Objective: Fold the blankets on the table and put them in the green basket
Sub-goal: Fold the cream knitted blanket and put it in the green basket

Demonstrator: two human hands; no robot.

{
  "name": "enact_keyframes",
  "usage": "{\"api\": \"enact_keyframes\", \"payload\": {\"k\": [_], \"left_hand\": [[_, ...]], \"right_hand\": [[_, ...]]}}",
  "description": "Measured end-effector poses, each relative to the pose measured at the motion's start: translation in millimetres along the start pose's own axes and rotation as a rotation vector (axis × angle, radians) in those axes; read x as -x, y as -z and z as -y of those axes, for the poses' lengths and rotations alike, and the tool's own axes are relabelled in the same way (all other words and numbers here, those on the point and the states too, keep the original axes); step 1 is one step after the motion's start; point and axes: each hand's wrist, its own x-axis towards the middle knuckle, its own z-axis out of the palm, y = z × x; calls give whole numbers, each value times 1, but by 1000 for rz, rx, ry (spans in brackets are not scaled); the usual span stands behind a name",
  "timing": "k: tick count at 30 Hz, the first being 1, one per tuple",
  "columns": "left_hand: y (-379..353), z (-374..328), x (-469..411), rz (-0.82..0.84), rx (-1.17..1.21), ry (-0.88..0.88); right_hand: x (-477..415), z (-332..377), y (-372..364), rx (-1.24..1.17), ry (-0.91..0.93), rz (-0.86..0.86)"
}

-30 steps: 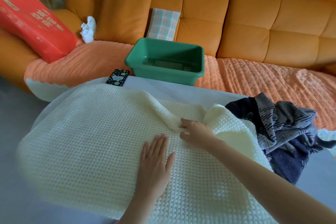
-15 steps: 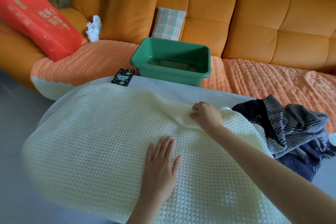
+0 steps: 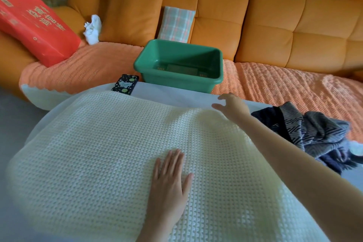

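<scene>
Early going, by the look of it. Cream waffle blanket (image 3: pixel 98 153) spread wide over the desk (image 3: pixel 176 96), filling the lower centre and left of the frame, smooth but clearly not down to basket size; whether already doubled over once, impossible to tell. Left hand (image 3: pixel 169 180) flat on it at lower centre, fingers straight, pressing, gripping nothing. Right hand (image 3: pixel 232 107) at the blanket's far edge, centre right, fingers loosely spread and a little blurred, apparently holding nothing. Dark patterned blanket (image 3: pixel 314 135) heaped unfolded at the right side of the desk. Green basket (image 3: pixel 176 82) on the sofa (image 3: pixel 294 25) just beyond the desk, upper centre, no blanket inside. Left to do, most likely: folding both, then loading both.
</scene>
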Motion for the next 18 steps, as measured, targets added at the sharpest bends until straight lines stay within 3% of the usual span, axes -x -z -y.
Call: {"api": "enact_keyframes", "payload": {"k": [5,10,12,15,18], "left_hand": [[1,0,0,18,-34,7],[0,1,0,32,-33,-3],[1,0,0,47,-18,5],[3,-1,0,59,63,38],[2,5,-2,33,186,-14]], "right_hand": [[77,-67,67,-103,-139,32],[186,-102,62,-272,-279,166],[198,-99,45,-313,-263,80],[196,-70,39,-332,-245,-183],[192,-17,43,-268,-54,-298]]}}
